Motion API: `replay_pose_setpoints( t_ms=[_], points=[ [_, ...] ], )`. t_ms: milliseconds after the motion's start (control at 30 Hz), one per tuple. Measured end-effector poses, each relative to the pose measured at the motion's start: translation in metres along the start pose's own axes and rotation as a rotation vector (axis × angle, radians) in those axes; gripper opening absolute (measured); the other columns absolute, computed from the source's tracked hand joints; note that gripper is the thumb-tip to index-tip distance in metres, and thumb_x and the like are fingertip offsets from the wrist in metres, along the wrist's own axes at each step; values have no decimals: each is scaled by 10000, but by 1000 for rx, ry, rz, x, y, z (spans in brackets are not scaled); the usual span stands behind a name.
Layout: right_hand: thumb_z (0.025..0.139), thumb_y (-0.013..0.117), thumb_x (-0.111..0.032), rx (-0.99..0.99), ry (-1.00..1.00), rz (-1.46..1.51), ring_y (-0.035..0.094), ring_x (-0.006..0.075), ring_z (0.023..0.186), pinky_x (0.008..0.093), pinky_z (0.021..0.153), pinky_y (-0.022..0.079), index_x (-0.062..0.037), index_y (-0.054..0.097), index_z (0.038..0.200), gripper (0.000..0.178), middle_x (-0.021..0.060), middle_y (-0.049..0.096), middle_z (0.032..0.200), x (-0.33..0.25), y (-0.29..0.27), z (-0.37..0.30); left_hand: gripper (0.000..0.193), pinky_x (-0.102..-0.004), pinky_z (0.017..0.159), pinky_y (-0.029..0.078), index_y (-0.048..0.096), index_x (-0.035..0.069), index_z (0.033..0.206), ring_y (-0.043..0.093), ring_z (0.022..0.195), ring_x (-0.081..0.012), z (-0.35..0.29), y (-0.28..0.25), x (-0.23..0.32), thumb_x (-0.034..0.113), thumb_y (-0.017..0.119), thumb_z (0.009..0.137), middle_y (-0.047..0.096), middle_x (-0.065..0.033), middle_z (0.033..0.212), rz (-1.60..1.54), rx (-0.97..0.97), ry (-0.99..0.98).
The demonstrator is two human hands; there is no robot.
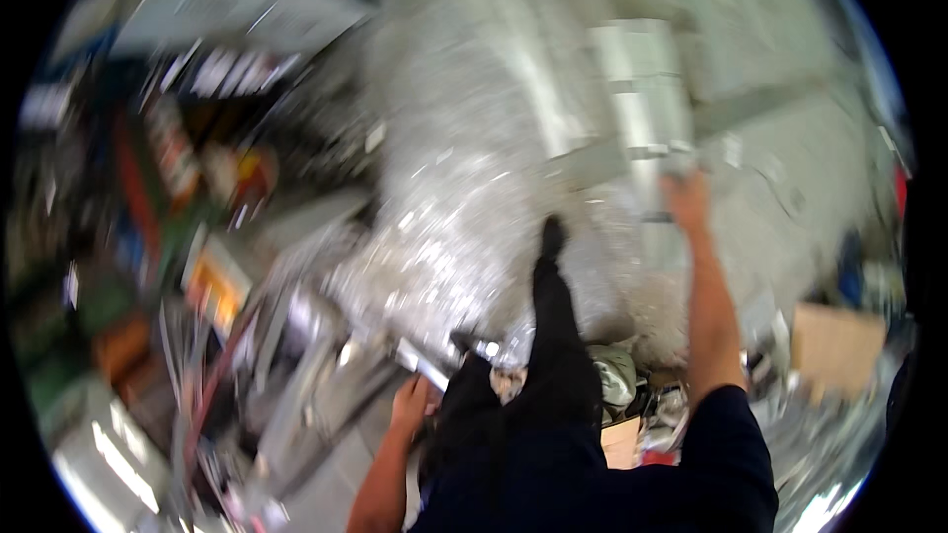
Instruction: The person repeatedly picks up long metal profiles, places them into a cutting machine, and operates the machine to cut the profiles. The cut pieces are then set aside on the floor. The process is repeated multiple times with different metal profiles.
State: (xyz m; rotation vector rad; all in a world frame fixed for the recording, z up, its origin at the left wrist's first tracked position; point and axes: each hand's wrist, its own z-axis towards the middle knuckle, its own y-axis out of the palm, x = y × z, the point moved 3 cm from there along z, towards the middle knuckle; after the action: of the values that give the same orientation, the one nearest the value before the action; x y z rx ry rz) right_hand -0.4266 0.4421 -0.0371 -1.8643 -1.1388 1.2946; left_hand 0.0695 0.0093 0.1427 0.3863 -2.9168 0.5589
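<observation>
Silvery, ribbed sheet-metal panel (642, 99) stands tall over the littered floor (444, 237), and the right hand (686, 199), arm stretched forward, meets its lower edge; blur hides whether the fingers clasp it. Low down, the left hand (410, 403) grips one end of a short shiny metal bar (425, 365), beside the dark trouser leg (553, 336).

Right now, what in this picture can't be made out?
- Right hand: head view, blur hides whether it grips the pale metal piece.
- Left hand: blur hides its fingers and the shiny piece by it.
- Clutter at left: smeared colours only.
</observation>
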Motion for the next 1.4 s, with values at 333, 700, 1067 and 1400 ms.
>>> replay_pose_setpoints(
  t_ms=[333,700,1067,1400],
  points=[
    [925,617,-427,206,-390,-423,469,437,1251,473,1062,370,68,473,1355,670,290,513,1333,-30,11,-134,442,-422,791,531,654,-5,1061,686,876,-341,6,-115,-294,401,652,885,699,-197,896,110,449,84],
    [897,654,-256,-949,332,-382,593,214,1016,474,803,540,-85,446,1407,577,90,609,1146,-195,103,-536,566,-497,896,497,528,17,1289,623,1019,-440,150,-382,-617,337,666,844,652,-280,1067,-91,767,-187],
    [927,616,-297,-550,188,-260,650,217,883,380,722,552,-105,541,1257,389,75,636,1046,-333,97,-587,309,-486,916,470,656,-42,929,572,1003,-465,224,-374,-646,237,715,809,564,-283,1050,-140,836,-116],
    [947,623,-429,-1290,51,-34,643,215,1020,349,860,549,-36,528,1334,560,125,628,1178,-477,282,-769,351,-431,713,512,422,14,558,641,806,-381,-23,-444,-452,-36,767,596,616,-230,816,-555,870,652]
  ],
)
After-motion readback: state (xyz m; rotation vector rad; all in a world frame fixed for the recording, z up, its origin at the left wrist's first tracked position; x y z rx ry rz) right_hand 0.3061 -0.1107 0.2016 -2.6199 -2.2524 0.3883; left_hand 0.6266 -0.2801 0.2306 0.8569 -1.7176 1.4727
